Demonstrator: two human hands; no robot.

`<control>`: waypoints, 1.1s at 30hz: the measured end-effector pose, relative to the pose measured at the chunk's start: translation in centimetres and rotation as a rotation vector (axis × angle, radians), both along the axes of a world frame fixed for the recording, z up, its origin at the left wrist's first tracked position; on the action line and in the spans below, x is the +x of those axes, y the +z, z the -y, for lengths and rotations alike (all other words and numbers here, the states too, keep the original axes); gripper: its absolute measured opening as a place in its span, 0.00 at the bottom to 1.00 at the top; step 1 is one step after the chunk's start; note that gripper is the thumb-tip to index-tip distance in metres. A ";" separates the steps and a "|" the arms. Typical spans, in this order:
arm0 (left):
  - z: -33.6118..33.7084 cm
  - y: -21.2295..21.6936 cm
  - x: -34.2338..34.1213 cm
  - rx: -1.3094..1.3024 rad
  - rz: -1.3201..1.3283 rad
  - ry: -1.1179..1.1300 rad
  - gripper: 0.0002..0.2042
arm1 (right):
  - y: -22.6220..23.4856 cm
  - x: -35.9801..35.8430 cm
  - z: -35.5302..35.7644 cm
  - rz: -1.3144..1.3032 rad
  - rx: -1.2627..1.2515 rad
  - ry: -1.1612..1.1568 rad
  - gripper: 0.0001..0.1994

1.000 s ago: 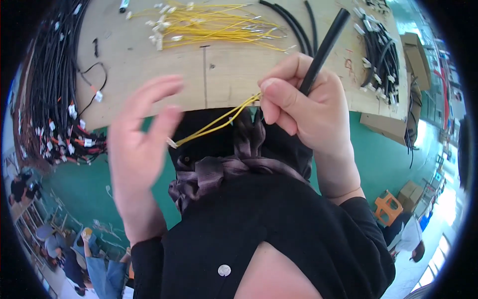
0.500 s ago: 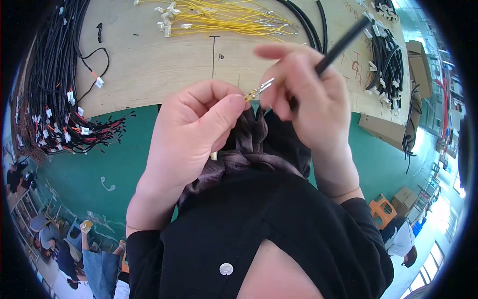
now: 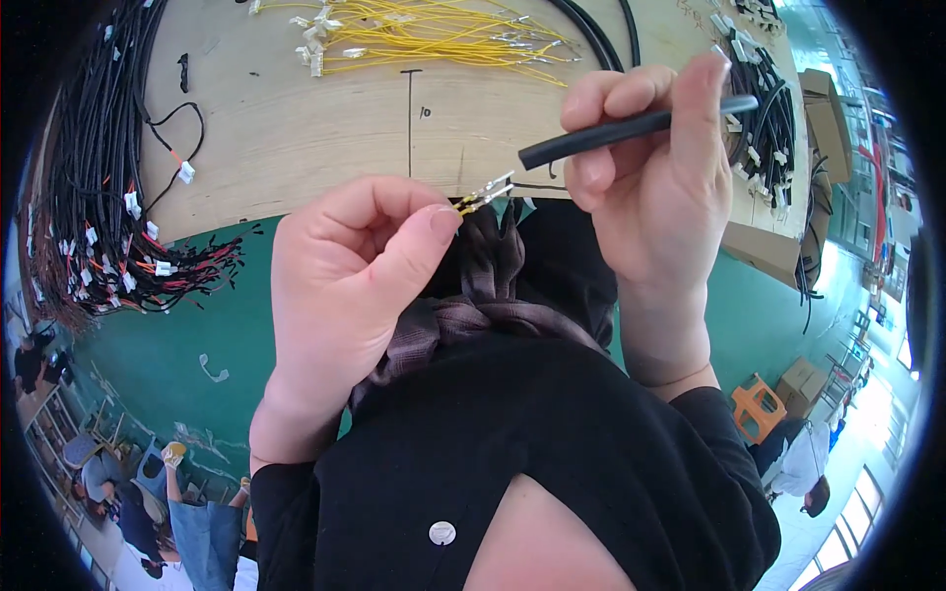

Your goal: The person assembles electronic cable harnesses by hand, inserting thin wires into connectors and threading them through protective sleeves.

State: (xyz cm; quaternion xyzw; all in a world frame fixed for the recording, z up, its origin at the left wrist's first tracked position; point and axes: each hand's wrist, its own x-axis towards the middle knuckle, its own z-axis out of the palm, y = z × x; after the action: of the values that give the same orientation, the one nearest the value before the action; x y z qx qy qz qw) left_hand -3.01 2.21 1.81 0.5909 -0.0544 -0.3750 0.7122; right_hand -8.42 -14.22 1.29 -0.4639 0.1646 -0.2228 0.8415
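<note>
My left hand [image 3: 350, 266] pinches a few yellow wires between thumb and forefinger. Their silvery metal terminals [image 3: 489, 190] stick out past the fingertips, pointing up and to the right. In my right hand [image 3: 665, 187] lies a short black tube [image 3: 591, 140], gripped between thumb and fingers and slanting slightly. Its near end sits just above and to the right of the terminals, apart from them. Most of the wires' length is hidden by my left hand.
On the wooden table [image 3: 296, 128] lie yellow wires [image 3: 424, 44] with white connectors and several black tubes [image 3: 593, 34]. A thick black cable bundle [image 3: 94, 167] hangs off the left; more black cables [image 3: 764, 118] lie right, near a cardboard box [image 3: 764, 253]. People sit farther off.
My right hand has shifted right and turned palm-up, bringing the black tube from steeply upright to nearly level, one end toward the terminals. My left hand has moved slightly left and down.
</note>
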 end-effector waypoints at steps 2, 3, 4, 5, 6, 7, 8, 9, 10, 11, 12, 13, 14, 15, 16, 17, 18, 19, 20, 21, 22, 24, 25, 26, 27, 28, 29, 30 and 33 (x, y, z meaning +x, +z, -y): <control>0.1 0.1 -0.1 0.022 0.014 0.003 0.04 | 0.0 0.1 -0.1 -0.022 0.004 0.039 0.24; 0.0 0.2 -0.1 0.029 0.020 0.003 0.03 | 0.0 0.2 -0.2 -0.043 0.006 0.076 0.24; 0.0 0.2 -0.1 0.036 0.026 0.003 0.03 | 0.0 0.2 -0.1 -0.043 0.008 0.080 0.24; 0.0 0.2 -0.1 0.038 0.026 0.007 0.03 | 0.0 0.1 0.0 -0.070 -0.004 0.075 0.24; 0.0 0.2 -0.1 0.039 0.036 0.005 0.03 | 0.0 0.1 0.0 -0.097 -0.016 0.067 0.24; 0.0 0.2 -0.1 0.041 0.045 0.003 0.03 | 0.0 0.1 0.1 -0.097 -0.015 0.069 0.24; 0.0 0.2 -0.1 0.042 0.045 0.004 0.03 | -0.1 0.1 0.0 -0.099 -0.020 0.069 0.24; 0.0 0.1 0.0 0.045 0.062 0.001 0.03 | -0.1 0.1 0.0 -0.100 -0.025 0.068 0.24; 0.0 0.1 0.0 0.047 0.078 -0.002 0.03 | -0.1 0.1 -0.2 -0.101 -0.023 0.070 0.24; 0.0 0.0 -0.1 0.049 0.078 -0.001 0.03 | 0.0 0.1 -0.5 -0.121 -0.030 0.052 0.24; 0.0 0.0 -0.1 0.056 0.086 0.015 0.03 | 0.1 0.1 -0.7 -0.140 -0.037 0.034 0.24; 0.1 0.0 -0.2 0.064 0.094 0.032 0.03 | 0.0 0.1 -0.7 -0.140 -0.036 0.037 0.24; 0.1 0.0 -0.2 0.066 0.094 0.034 0.03 | -0.1 0.0 -0.8 -0.122 -0.037 0.044 0.23; 0.2 0.0 -0.3 0.074 0.109 0.044 0.03 | -0.3 0.0 -0.9 -0.103 -0.038 0.051 0.23; 0.2 0.0 -0.3 0.083 0.124 0.054 0.03 | -0.3 -0.1 -0.9 -0.102 -0.036 0.054 0.23; 0.2 0.0 -0.3 0.085 0.125 0.056 0.03 | -0.4 -0.2 -1.0 -0.085 -0.109 0.052 0.23; 0.2 0.0 -0.4 0.106 0.163 0.052 0.02 | -0.4 -0.3 -1.0 -0.067 -0.182 0.049 0.23; 0.2 0.0 -0.4 0.127 0.201 0.048 0.02 | -0.5 -0.4 -1.0 -0.067 -0.181 0.050 0.23; 0.2 -0.2 -0.5 0.129 0.201 0.049 0.02 | -0.5 -0.5 -1.0 -0.035 -0.229 0.067 0.22; 0.1 -0.5 -0.6 0.136 0.264 0.048 0.02 | -0.6 -0.6 -1.0 -0.004 -0.278 0.085 0.21; 0.0 -0.7 -0.7 0.143 0.326 0.048 0.01 | -0.5 -0.6 -1.0 -0.004 -0.277 0.087 0.21; 0.1 -0.7 -0.8 0.134 0.308 0.049 0.01 | -0.3 -0.5 -1.0 -0.069 -0.226 0.190 0.16; 0.2 -0.6 -0.8 0.123 0.291 0.050 0.01 | -0.1 -0.5 -1.1 -0.069 -0.227 0.190 0.16; 0.1 -0.7 -0.7 0.123 0.291 0.050 0.01 | 0.2 -0.5 -1.4 -0.127 -0.223 0.191 0.11; 0.1 -0.9 -0.7 0.134 0.335 0.065 0.01 | 0.3 -0.5 -1.5 -0.184 -0.219 0.193 0.06; 0.0 -1.0 -0.7 0.146 0.380 0.081 0.01 | 0.2 -0.6 -1.5 -0.183 -0.219 0.195 0.06; 0.1 -1.0 -0.7 0.147 0.380 0.082 0.01 | -0.1 -0.7 -1.4 -0.152 -0.229 0.229 0.04; 0.1 -1.0 -0.8 0.144 0.392 0.067 0.01 | -0.3 -0.8 -1.4 -0.120 -0.240 0.263 0.04; 0.2 -1.0 -0.9 0.133 0.387 0.049 0.00 | -0.3 -1.1 -1.6 -0.167 -0.242 0.261 0.05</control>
State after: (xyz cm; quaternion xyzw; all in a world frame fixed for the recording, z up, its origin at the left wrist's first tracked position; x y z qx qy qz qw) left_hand -3.94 2.03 0.79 0.6990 -0.1508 -0.2397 0.6567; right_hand -9.48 -12.66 1.03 -0.5961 0.1444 -0.0906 0.7846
